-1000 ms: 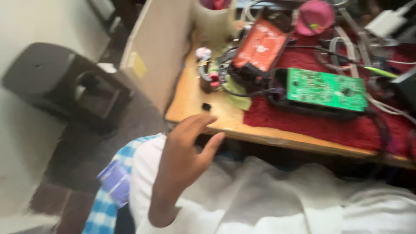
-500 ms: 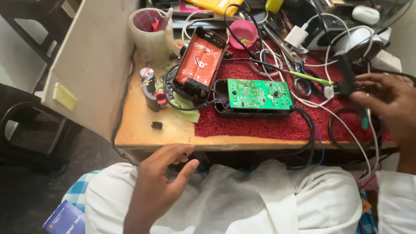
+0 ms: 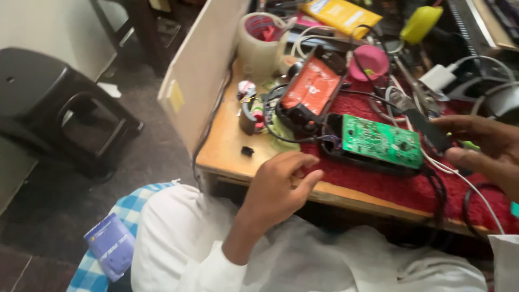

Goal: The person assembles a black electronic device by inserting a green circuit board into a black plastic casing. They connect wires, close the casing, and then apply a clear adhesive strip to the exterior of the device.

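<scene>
A: What surface is shown?

B: A cluttered wooden bench (image 3: 227, 157) is shown, partly covered by a red mat (image 3: 378, 186), with a black stool (image 3: 59, 108) on the floor to the left.

A: Where is the left hand?

B: The left hand (image 3: 278, 186) is held over the bench's near edge, just beside the mat. Its fingers (image 3: 294, 161) are loosely curled, half open, and nothing is gripped in them.

A: And the right hand?

B: The right hand (image 3: 481, 146) is seen at the right, over the mat. A slim black part (image 3: 430, 127) is pinched between its thumb and fingers, with white cables (image 3: 459, 178) running under it.

A: Where is the board?

B: The green circuit board (image 3: 381, 141) lies in a black casing on the mat, between the two hands and touched by neither. An orange device (image 3: 312, 86) lies just behind it.

A: Which step is judged to be in hand?

B: The black part appears to be brought toward the board, while the left hand is moved in for support.

A: What is called for next?

B: The board would need steadying by the left hand, and the tangled cables would need to be kept out of the way.
</scene>
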